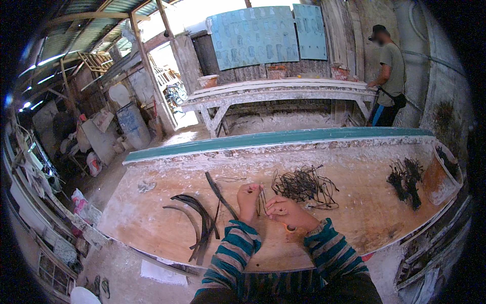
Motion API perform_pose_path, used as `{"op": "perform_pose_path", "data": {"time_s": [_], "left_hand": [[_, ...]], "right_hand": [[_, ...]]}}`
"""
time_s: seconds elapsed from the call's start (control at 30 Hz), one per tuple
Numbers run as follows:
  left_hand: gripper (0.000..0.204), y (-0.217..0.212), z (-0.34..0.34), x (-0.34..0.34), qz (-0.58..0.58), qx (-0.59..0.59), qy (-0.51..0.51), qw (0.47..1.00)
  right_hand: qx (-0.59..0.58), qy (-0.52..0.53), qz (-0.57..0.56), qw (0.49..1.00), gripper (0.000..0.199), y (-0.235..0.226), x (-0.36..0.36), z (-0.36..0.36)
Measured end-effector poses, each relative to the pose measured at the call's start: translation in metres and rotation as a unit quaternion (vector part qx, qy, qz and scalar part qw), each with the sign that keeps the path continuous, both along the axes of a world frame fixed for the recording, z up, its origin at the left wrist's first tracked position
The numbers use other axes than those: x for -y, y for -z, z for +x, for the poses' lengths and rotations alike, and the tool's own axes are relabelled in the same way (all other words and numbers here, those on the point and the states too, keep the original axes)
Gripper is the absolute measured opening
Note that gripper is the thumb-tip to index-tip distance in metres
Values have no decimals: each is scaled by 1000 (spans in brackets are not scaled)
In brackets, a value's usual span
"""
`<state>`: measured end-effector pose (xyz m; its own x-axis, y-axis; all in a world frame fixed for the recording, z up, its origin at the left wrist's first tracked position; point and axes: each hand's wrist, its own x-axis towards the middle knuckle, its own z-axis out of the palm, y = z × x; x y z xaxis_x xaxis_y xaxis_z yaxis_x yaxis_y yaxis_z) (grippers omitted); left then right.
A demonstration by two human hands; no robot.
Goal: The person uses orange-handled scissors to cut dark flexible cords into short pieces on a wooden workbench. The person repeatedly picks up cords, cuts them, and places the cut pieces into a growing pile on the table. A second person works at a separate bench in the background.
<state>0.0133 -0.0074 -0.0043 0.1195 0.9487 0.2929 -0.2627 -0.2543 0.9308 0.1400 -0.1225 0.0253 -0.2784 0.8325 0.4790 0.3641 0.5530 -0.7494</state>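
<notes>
Together, both hands [268, 205] pinch wire [261, 201] — fingers closed.

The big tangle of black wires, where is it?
In the head view the wire tangle lies on the workbench, just right of the hands, nearest the right hand. A smaller dark clump sits farther right by the orange bucket.

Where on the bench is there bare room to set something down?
Bare board lies between the wire tangle and the darker pile, and along the far edge under the green strip. It is crowded near the curved black strips and around the left hand and right hand, which pinch thin wires.
</notes>
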Motion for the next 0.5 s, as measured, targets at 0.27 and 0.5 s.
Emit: {"op": "perform_pose_path", "data": {"time_s": [0.27,0.5], "left_hand": [[9,15,5,-4,20,-10,25,999],[11,29,7,-12,66,-73,60,993]], "right_hand": [[7,45,-46,998,13,-11,4,1],[-70,132,-7,989,11,-7,0,7]]}}
